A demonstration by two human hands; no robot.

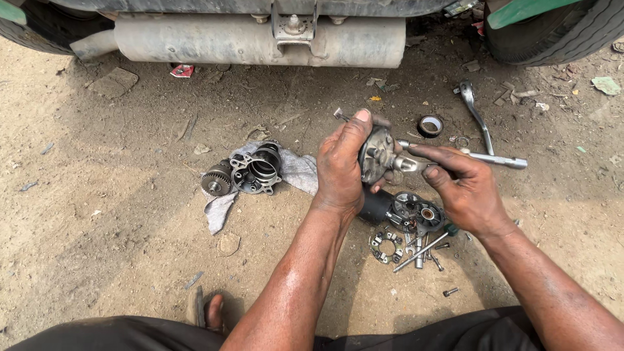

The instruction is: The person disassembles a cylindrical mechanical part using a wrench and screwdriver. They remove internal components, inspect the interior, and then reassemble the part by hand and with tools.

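My left hand (341,166) grips a round grey metal motor part (376,155) held upright above the dirt, thumb over its top. My right hand (465,188) holds a silver socket wrench (494,158) whose socket end is set against the part's right side. Below my hands lie a black cylindrical housing (376,207), a round end plate (416,213), a brush ring (386,247) and loose bolts (422,250). To the left, a metal housing (259,170) and a gear (216,182) rest on a grey rag (296,170).
A vehicle's underside with a long grey muffler (260,40) spans the top, a tyre (559,36) at the upper right. A ratchet handle (476,112) and a tape roll (429,125) lie on the sandy ground. My sandalled foot (209,309) is at the bottom.
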